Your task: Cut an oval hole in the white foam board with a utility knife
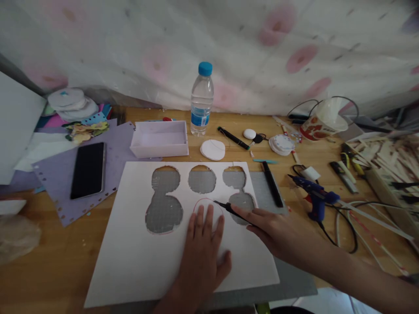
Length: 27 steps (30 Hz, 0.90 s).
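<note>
A right hand has a black knife by a red ring on a white board.
The right hand's fingers are wrapped around the knife, and its tip is at the ring's edge. The left hand lies flat on the board, fingers a bit apart, gripping nothing. The board sits on a grey mat, near a box and a bottle. Big round holes show the mat.

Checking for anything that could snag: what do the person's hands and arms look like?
The left grip and right grip are bare hands with slender fingers; no gloves or rings show. No sleeve, watch or bracelet shows on either forearm in view.
</note>
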Motion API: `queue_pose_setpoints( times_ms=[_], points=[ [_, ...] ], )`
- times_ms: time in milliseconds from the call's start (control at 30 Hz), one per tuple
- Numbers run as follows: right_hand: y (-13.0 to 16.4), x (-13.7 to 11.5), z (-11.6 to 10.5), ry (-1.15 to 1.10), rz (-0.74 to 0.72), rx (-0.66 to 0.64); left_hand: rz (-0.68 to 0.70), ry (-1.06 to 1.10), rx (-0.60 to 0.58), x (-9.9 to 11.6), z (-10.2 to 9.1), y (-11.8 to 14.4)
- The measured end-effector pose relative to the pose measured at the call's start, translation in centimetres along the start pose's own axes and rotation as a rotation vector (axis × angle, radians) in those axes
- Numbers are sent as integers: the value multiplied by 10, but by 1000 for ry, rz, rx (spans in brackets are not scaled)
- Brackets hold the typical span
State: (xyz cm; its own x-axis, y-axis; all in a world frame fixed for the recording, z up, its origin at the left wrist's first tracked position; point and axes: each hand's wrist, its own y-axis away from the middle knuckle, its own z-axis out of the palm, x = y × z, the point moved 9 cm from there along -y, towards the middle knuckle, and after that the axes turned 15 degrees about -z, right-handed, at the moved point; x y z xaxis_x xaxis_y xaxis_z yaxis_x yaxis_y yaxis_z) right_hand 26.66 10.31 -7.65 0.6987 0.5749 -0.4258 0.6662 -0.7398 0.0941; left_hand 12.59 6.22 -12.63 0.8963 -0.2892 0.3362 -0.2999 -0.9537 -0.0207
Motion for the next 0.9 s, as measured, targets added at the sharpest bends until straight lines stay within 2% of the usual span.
queue_pose_setpoints(
  times_ms=[100,333,633,900],
  points=[
    [2,-4,10,-34,13,-104,-2,-6,5,0,0,0],
    [15,-6,17,-51,119,-122,3,-33,31,3,-1,1],
    [19,-11,16,-59,151,-82,20,-69,58,2,2,1],
    [26,-21,22,-6,133,36,11,-77,70,3,0,1]
  ],
)
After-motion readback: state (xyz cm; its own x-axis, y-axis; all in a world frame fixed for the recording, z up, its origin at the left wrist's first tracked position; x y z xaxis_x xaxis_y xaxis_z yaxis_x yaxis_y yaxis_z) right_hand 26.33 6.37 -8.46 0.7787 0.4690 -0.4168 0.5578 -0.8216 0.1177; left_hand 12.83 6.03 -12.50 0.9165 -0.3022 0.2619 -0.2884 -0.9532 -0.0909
